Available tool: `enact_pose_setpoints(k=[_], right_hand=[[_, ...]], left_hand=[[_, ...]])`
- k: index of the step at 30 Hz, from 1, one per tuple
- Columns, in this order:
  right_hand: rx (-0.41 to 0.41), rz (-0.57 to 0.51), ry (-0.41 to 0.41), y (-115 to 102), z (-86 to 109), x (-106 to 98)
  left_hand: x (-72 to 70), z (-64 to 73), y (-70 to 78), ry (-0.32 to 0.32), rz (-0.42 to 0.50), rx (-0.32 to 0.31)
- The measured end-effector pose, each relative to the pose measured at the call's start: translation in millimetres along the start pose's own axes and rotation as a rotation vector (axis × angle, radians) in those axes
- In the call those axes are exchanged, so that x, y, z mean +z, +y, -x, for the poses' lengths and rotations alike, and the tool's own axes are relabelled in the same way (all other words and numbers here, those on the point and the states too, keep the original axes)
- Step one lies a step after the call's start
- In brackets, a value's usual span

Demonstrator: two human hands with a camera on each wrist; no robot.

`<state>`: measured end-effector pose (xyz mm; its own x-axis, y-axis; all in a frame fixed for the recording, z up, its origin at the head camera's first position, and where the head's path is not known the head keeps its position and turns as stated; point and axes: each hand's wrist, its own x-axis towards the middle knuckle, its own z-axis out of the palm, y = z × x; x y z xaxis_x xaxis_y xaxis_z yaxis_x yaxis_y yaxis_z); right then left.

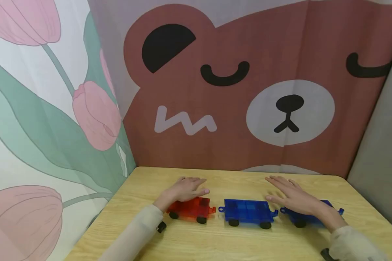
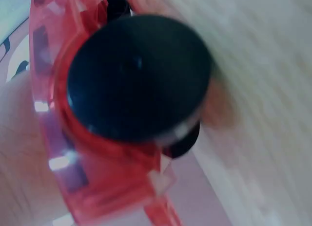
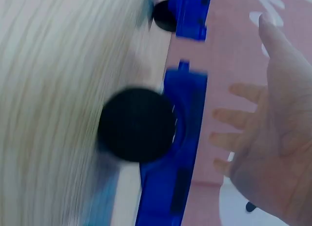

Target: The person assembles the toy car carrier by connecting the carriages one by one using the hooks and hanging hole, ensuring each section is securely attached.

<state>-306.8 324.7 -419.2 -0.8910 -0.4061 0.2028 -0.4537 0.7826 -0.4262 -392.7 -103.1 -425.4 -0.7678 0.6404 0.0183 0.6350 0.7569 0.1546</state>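
Note:
Three see-through toy train cars on black wheels stand in a row on the wooden table. The red car (image 1: 190, 211) is at the left, and my left hand (image 1: 185, 189) lies across its top and far side with straight fingers. A blue car (image 1: 246, 212) stands in the middle, with a ring at its left end and a hook at its right. The second blue car (image 1: 293, 215) is at the right, partly hidden under my right hand (image 1: 292, 197). In the right wrist view that hand's fingers are spread beside the blue car (image 3: 180, 123), apart from it.
The pale wooden table (image 1: 241, 243) ends at a curtain (image 1: 183, 152) with a bear print. A tulip-print curtain (image 1: 52, 137) hangs along the left. Small gaps separate the cars' hooks and rings. A black wrist strap (image 1: 161, 227) shows at the left cuff.

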Motion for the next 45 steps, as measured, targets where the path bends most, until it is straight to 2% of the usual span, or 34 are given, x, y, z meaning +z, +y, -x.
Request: enact_pose_setpoints(k=[4,8,11,13,17,22,30,36,45], right_hand=[[-0.068,0.062,0.041,-21,-7.0,8],[-0.084,0.088,-0.001,-42,-12.7,18],[-0.069,0.076,-0.072,-52,-13.1,25],[-0.052,0.057,-0.118,-56,-11.4,28],[-0.036,0.004,-0.206,-61,-9.3,29],[-0.038,-0.034,-0.255,-64,-10.2,30],[-0.119,-0.029,-0.265,-61,-11.3,36],[-0.16,-0.041,-0.231,-60,-11.5,39],[-0.222,-0.049,-0.174,-61,-14.1,41]], left_hand=[[-7.6,1.5,-2.4,-0.027,0.061,0.118],[-16.9,5.0,1.0,-0.109,0.097,0.166],[-19.2,10.3,7.5,-0.181,0.088,0.172],[-17.8,14.9,11.8,-0.205,0.067,0.179],[-15.6,23.9,16.8,-0.213,0.045,0.186],[-16.5,28.4,16.9,-0.217,0.051,0.17],[-15.8,26.1,18.1,-0.246,0.054,0.157],[-16.8,25.2,19.5,-0.241,0.077,0.171],[-21.0,28.5,25.7,-0.248,0.058,0.126]])
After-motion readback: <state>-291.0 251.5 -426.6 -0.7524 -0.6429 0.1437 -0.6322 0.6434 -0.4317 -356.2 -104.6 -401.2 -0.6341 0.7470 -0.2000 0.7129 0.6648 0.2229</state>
